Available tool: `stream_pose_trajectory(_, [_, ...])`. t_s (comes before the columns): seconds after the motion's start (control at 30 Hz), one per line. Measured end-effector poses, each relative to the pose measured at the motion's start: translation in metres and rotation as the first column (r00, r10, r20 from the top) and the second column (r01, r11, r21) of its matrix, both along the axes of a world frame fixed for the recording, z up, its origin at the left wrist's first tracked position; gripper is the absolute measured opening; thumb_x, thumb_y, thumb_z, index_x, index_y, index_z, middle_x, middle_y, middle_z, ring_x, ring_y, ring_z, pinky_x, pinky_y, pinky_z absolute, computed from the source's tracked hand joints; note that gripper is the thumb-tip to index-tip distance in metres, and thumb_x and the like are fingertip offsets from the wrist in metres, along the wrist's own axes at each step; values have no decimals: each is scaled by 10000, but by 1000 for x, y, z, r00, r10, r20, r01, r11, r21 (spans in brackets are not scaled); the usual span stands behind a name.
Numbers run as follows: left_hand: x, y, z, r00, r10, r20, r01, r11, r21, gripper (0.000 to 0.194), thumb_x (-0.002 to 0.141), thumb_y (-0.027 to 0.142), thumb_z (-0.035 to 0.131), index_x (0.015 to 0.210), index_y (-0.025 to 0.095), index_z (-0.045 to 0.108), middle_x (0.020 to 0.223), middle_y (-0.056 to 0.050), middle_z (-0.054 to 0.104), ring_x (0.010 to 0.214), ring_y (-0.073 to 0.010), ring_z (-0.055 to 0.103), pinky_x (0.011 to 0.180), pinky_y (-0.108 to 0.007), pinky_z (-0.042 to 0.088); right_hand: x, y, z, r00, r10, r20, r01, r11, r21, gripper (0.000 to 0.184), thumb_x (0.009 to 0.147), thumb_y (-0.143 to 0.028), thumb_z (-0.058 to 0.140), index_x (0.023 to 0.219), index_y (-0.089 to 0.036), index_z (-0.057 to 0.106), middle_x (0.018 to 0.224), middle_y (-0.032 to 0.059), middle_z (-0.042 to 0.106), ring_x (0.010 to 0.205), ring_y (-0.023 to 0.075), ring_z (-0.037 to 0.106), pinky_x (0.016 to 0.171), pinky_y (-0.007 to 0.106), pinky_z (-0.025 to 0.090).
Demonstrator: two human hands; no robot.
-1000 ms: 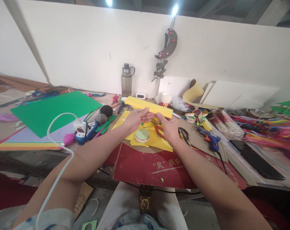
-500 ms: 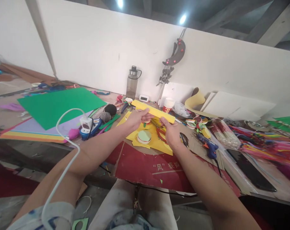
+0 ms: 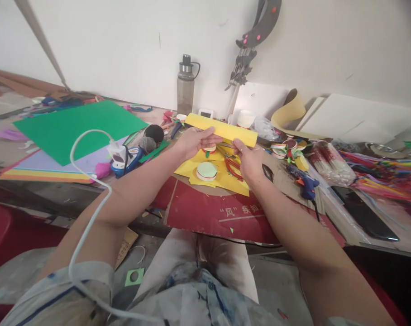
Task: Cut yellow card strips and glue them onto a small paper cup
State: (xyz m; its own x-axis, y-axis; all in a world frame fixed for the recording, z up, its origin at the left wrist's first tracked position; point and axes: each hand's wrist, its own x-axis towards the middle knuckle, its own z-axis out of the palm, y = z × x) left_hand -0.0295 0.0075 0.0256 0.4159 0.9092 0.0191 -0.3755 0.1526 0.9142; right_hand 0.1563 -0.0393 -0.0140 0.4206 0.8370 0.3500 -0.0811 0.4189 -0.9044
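Right of the round box [image 3: 207,172], a snag could have been caused by the red-handled tool [image 3: 230,170]. Beyond the box, the yellow paper [image 3: 222,129] was pinched in nearly closed grips by the left hand [image 3: 194,142] and right hand [image 3: 249,158]; creases could have been caused by uneven pressure.

We see the left hand [image 3: 196,141] and right hand [image 3: 248,156] holding a yellow paper strip [image 3: 222,129] above the table [image 3: 8,156]. Below it, at center, a round pale-green piece [image 3: 207,171] rests on yellow paper [image 3: 231,184]. Bottle [image 3: 185,90] at 12 o'clock, green sheet [image 3: 79,129] at 10, glue gun [image 3: 306,183] and phone [image 3: 365,213] toward 4.
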Motion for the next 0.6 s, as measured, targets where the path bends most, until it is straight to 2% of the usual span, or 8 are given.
stream_pose_trajectory(0.23, [2,4,-8,996,-46,-74,50,997,54,296,900,390,787,954,102,748,941,-164,824,969,-219,808,916,-296,609,9,4,-5,995,-23,98,23,1000,-2,315,745,-526,847,774,-254,692,783,24,752,679,174,647,633,342,539])
stream_pose_trajectory(0.4, [6,2,-7,994,-66,-85,72,996,62,325,893,423,788,956,106,750,936,-139,827,975,-215,807,923,-288,609,14,8,-7,987,-59,146,62,998,-10,371,760,-597,804,796,-250,677,796,27,750,695,180,652,632,350,535])
stream_pose_trajectory(0.6, [9,-4,-2,997,-54,-64,51,998,-34,326,885,393,801,1017,99,748,909,-142,824,963,-225,811,931,-299,615,14,8,-7,984,-75,164,81,996,-28,395,759,-634,780,825,-259,672,853,53,759,757,204,674,652,368,536])
